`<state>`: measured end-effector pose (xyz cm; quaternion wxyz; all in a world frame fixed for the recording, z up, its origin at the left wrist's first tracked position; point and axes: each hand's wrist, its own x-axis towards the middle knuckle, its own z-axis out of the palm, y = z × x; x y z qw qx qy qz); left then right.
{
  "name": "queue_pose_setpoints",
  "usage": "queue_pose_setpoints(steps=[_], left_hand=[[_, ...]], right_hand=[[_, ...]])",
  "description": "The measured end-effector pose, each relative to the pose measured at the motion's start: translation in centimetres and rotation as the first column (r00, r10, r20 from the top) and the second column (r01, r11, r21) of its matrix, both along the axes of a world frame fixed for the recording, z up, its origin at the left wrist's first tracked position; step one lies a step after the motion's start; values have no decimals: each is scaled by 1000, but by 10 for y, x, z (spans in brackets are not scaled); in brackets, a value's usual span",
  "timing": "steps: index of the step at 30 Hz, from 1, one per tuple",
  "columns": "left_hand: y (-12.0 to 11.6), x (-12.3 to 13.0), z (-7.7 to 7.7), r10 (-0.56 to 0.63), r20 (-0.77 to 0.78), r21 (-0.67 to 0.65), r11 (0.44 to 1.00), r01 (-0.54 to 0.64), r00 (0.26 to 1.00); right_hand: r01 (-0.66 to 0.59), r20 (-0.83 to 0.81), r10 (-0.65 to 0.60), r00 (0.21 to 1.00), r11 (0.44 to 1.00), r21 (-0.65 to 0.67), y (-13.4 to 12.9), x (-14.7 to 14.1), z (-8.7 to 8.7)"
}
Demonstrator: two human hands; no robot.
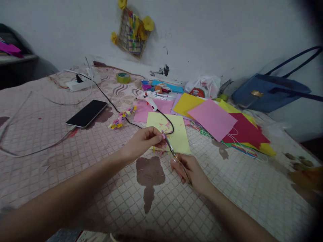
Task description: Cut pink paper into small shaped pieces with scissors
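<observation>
My left hand [151,138] pinches a small piece of pink paper [164,135] between thumb and fingertips. In my right hand [188,168] is a pair of scissors [170,148], its blades pointing up at the pink piece; whether they touch it I cannot tell. Beneath and behind the hands lies a pale yellow sheet [180,137] with small pink paper scraps on it. A white glue gun [150,101] rests just beyond that sheet, its black cord looping over the paper. Left of the sheet is a twisted strip of colourful paper bits [122,117].
A tablet [87,113] with a cable lies at the left, near a white power strip [79,84]. Coloured sheets [213,119] and tangled string spread to the right. Green tape [123,77] and markers sit at the back. A blue handbag [272,92] leans by the wall.
</observation>
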<state>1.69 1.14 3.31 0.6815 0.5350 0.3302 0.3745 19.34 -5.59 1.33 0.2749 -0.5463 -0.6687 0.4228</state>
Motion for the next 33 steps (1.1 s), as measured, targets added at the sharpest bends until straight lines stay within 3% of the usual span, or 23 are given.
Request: queue_pose_setpoints(steps=[33], left_hand=[[6,-5,2,-26,-28,31,999,27,999]], right_hand=[[-13,14,13,1000,1000,16,2,2,4]])
